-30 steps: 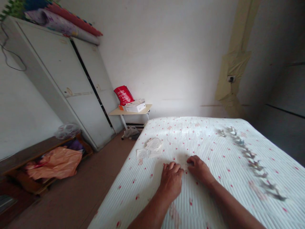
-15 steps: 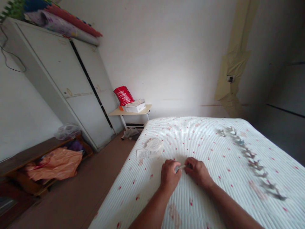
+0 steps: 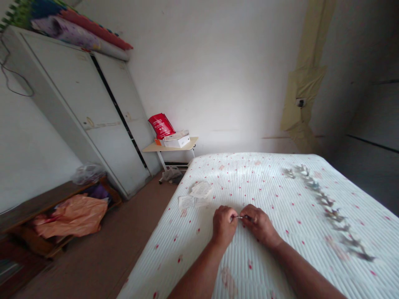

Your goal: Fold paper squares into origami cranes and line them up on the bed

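Note:
My left hand (image 3: pixel 223 224) and my right hand (image 3: pixel 258 224) are close together over the middle of the mattress (image 3: pixel 243 274). Between them is a small, narrow piece of folded paper (image 3: pixel 239 216), pinched at one end by the fingers of each hand. Most of the paper is hidden by my fingertips. Beyond my left hand lie several loose printed paper sheets (image 3: pixel 201 189), partly overlapping. Along the right side runs a slanting row of several small folded paper figures (image 3: pixel 335 214), blurred, so their exact shape is unclear.
Past the mattress's far left corner stands a small table (image 3: pixel 149 147) with a red bag (image 3: pixel 161 125) and a white box (image 3: pixel 177 142). A grey cabinet (image 3: pixel 71 87) and a low wooden bench (image 3: pixel 25 199) with an orange plastic bag (image 3: pixel 73 216) are at left.
The fingers of my left hand have closed in more tightly, and the paper between my hands now looks thinner and darker. Both hands remain in nearly the same place.

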`<state>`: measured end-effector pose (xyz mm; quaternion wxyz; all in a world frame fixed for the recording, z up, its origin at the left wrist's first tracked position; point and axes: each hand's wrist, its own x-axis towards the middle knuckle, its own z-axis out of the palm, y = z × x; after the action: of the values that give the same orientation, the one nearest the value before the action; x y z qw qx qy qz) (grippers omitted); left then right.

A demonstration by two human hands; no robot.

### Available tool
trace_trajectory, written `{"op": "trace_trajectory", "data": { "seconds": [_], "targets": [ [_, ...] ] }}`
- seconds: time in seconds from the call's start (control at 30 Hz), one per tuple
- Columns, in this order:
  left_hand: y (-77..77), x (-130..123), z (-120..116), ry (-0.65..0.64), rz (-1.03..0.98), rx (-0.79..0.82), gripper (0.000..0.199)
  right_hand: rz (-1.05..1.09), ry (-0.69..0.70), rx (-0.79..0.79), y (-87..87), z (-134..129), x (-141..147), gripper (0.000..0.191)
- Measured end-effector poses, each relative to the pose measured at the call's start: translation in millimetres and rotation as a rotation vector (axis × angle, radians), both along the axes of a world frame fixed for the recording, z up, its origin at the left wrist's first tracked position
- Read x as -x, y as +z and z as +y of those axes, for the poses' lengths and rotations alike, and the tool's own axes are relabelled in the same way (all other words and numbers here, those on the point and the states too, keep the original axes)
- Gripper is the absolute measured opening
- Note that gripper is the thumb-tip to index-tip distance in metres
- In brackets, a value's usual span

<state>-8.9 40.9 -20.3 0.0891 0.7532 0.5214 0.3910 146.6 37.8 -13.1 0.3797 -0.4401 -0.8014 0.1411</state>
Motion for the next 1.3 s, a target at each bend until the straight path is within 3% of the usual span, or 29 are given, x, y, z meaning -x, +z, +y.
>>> {"op": "trace_trajectory", "data": {
  "seconds": [0.2,0.4,0.57,0.73,0.97,1.3],
  "targets": [
    [5.4,2.5,-4.0,-0.031,0.048,-0.002,0.017,-0.309,-0.115,-0.189,4.3,-2.7,3.9,0.019],
    [6.6,7.5,-11.5,-0.072,0.21,0.041,0.012,-0.517,-0.086,-0.201,5.6,-7.5,10.3,0.022],
    [2.8,7.4,-11.4,-0.092,0.263,0.045,0.011,-0.496,-0.054,-0.102,4.0,-8.0,5.3,0.021],
    [2.9,7.1,-11.4,-0.101,0.269,0.05,0.015,-0.335,0.015,0.037,1.5,-5.1,-3.8,0.017],
    [0.9,7.0,-10.0,-0.086,0.262,0.063,0.014,-0.264,0.028,0.081,-2.1,-2.2,-5.2,0.021],
    [5.0,3.4,-10.3,-0.035,0.271,0.155,0.011,-0.261,-0.012,0.182,9.0,-4.1,-1.0,0.022]
  ]
}}
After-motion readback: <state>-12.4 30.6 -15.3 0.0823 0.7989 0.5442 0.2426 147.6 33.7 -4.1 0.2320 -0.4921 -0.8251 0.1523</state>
